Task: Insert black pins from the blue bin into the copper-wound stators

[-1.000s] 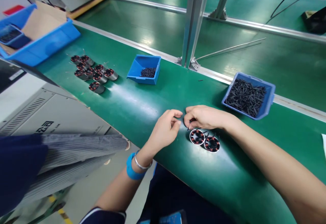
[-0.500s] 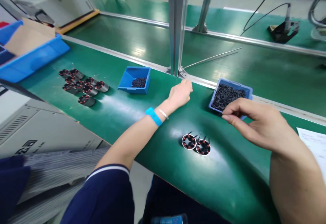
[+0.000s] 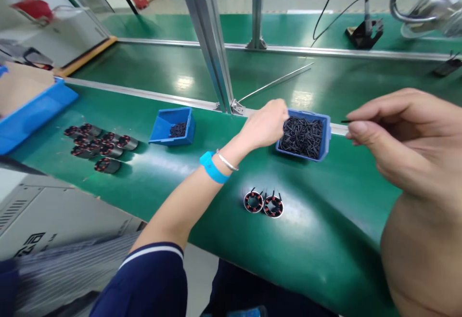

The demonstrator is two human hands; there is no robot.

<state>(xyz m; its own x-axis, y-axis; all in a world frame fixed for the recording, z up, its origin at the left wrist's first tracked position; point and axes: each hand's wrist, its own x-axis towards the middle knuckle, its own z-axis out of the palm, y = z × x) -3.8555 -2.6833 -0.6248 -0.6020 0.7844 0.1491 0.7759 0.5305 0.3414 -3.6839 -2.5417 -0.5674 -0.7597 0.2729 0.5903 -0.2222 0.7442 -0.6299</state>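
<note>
My right hand (image 3: 404, 139) is raised on the right, its thumb and index finger pinching a short black tube (image 3: 345, 121). My left hand (image 3: 267, 123), fingers curled and turned away, is at the left edge of a blue bin (image 3: 326, 139). Whatever its fingertips hold, if anything, is hidden. Many short black tubes (image 3: 302, 136) fill that bin. Below the hands, two round motor stators (image 3: 253, 202) with copper windings stand side by side on the green table (image 3: 224, 235), black-sleeved wires pointing up.
A second blue bin (image 3: 186, 136) with fewer black tubes is left of centre. Farther left are several more stators (image 3: 108, 165) and a large blue crate (image 3: 39, 110) with cardboard. A metal post (image 3: 212, 43) rises behind. A soldering iron stand (image 3: 363, 35) is at the back right.
My right hand has moved up and away from the tube bin, with a black tube now visible in its pinch. My left hand has moved right to the bin. The camera view has shifted.
</note>
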